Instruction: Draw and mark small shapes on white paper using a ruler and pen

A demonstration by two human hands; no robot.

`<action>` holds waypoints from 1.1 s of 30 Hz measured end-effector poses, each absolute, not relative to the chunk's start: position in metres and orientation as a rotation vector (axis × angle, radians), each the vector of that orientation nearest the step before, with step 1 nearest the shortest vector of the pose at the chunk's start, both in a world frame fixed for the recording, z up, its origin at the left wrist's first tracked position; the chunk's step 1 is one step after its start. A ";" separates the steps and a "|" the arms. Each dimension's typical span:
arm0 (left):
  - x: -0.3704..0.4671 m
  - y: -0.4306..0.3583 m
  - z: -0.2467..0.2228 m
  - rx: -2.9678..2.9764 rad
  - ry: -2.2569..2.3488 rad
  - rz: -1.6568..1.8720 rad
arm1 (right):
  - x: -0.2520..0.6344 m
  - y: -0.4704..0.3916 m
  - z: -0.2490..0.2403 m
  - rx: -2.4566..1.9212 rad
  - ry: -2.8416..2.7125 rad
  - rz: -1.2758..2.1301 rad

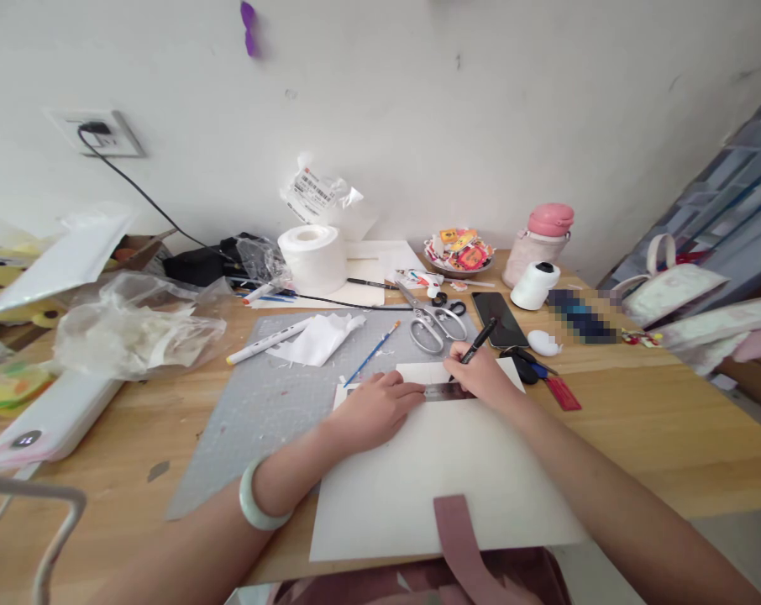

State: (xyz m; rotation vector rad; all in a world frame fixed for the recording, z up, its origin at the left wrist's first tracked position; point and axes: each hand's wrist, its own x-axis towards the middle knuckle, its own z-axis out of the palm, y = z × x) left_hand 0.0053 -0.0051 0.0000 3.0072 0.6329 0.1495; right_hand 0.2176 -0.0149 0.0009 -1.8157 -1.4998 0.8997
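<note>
A large white sheet of paper (443,479) lies at the table's front edge, partly over a grey cutting mat (248,420). Across its upper part is a metal ruler (440,391). My left hand (379,410) rests palm down on the ruler and sheet, fingers stretched to the right. In my right hand (474,374) is a black pen (481,338), its tip down by the ruler's upper edge. A blue brush (372,353) and silver scissors (432,323) lie beyond the hands.
Behind the hands are a white roll (312,260), a bowl of snacks (459,252), a pink-lidded bottle (537,239), a thread spool (535,286) and a phone (500,319). Plastic bags (134,332) and a white device (53,424) are at the left; keys (528,365) at the right.
</note>
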 end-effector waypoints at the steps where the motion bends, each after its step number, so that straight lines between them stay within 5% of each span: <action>1: 0.005 -0.005 0.000 3.008 0.634 0.148 | 0.218 -0.015 0.001 -1.815 -1.496 0.898; 33: 0.005 -0.004 -0.001 2.988 0.611 0.170 | 0.218 -0.016 0.003 -1.810 -1.592 0.828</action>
